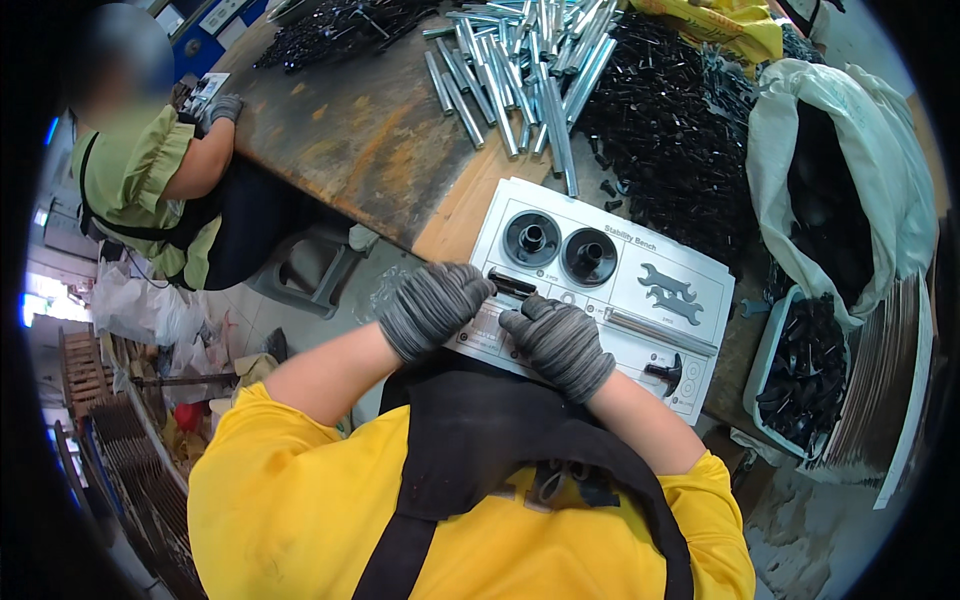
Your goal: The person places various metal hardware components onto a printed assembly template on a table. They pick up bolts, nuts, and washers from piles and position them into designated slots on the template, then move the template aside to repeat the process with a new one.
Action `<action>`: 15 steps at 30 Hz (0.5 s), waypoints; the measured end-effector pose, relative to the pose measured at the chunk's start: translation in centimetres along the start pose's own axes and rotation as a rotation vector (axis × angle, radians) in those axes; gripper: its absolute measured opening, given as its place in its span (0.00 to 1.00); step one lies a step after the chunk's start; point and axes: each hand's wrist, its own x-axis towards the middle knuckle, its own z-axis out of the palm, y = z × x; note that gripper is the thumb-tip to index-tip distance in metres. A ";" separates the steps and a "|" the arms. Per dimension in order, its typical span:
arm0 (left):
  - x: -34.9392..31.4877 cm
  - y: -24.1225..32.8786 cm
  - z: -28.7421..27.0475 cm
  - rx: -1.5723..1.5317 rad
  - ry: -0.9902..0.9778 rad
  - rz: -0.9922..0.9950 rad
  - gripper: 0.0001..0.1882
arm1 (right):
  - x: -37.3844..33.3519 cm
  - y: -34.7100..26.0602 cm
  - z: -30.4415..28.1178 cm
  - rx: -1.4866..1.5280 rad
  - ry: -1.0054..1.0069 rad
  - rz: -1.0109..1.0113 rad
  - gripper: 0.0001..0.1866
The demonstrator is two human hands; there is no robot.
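A white board (628, 232) with printed outlines lies at the bench edge before me. My left hand (438, 308), in a grey striped glove, is closed at the board's left side, its fingertips on the ends of short black bolts (512, 285). Close beside it, my right hand (560, 345), gloved alike, has its fingers curled near the bolts' other end; what it grips is hidden. Above the hands sit two black round flanges (532, 237). To the right on the board are flat grey wrenches (672, 292), a silver tube (660, 331) and a black T-shaped knob (664, 374).
Silver tubes (480, 85) are heaped at the far side of the wooden bench (330, 130). Beyond the board spreads a pile of black bolts (660, 130). At right stand a white sack (775, 150) and a bin (752, 385) of black parts. A co-worker (130, 165) sits at far left.
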 end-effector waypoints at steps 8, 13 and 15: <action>-3.9 2.0 2.2 -0.336 0.034 -0.154 0.12 | -1.8 -0.3 0.9 0.141 0.258 0.096 0.10; -3.4 2.2 1.2 -0.510 0.021 -0.383 0.13 | -2.8 -0.5 1.5 0.269 0.250 0.091 0.08; -2.2 2.3 0.0 -0.472 -0.019 -0.422 0.11 | -2.9 -0.7 1.8 0.275 0.249 0.049 0.08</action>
